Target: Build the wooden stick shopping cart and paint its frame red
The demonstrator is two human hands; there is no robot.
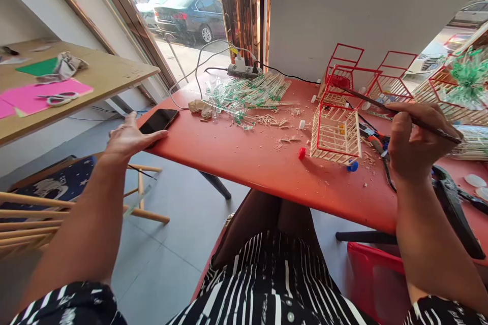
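My right hand (pixel 414 137) is closed round the handle of a thin dark paintbrush (pixel 368 98). The brush slants left and down-right, its far end reaching a small red blob or pot (pixel 338 81) behind a miniature wooden-stick shopping cart (pixel 337 134). This cart has red-painted upper rails, a bare stick basket, and red and blue wheels at its base. At the table's left corner, my left hand (pixel 129 138) spreads beside a black phone (pixel 158 121), thumb by its near edge and fingers apart. The phone lies flat.
Further stick carts (pixel 396 78) stand at the back right. Wrapped stick bundles (pixel 259 91), wood scraps and a power strip (pixel 244 71) lie at the back. Pliers (pixel 373 139) and a black tool (pixel 452 208) lie right. A wooden chair (pixel 141 213) stands below left.
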